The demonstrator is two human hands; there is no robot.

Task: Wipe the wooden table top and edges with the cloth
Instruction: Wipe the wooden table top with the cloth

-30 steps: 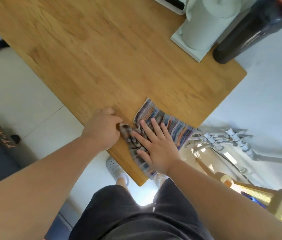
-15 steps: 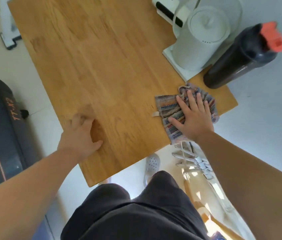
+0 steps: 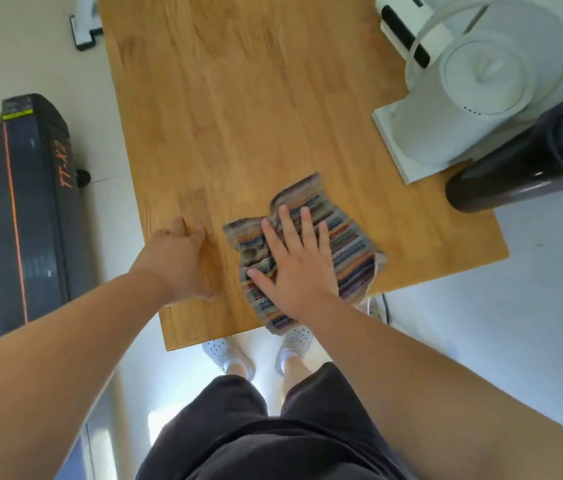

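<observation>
A striped multicoloured cloth (image 3: 346, 247) lies crumpled on the wooden table (image 3: 245, 109) close to its near edge, one end hanging slightly over that edge. My right hand (image 3: 294, 265) presses flat on the cloth with fingers spread and straight. My left hand (image 3: 178, 263) rests on the bare wood just left of the cloth, near the table's left edge, fingers loosely bent and holding nothing.
A white kettle on a white base (image 3: 470, 98) and a dark bottle (image 3: 529, 157) stand at the table's right side. A white device (image 3: 408, 26) sits behind them. A dark treadmill (image 3: 13, 209) lies on the floor to the left. My feet in white shoes (image 3: 256, 351) stand below the near edge.
My right hand has slid the cloth leftward from beside the bottle toward the middle of the near edge. My left hand has stayed on the wood near the left edge.
</observation>
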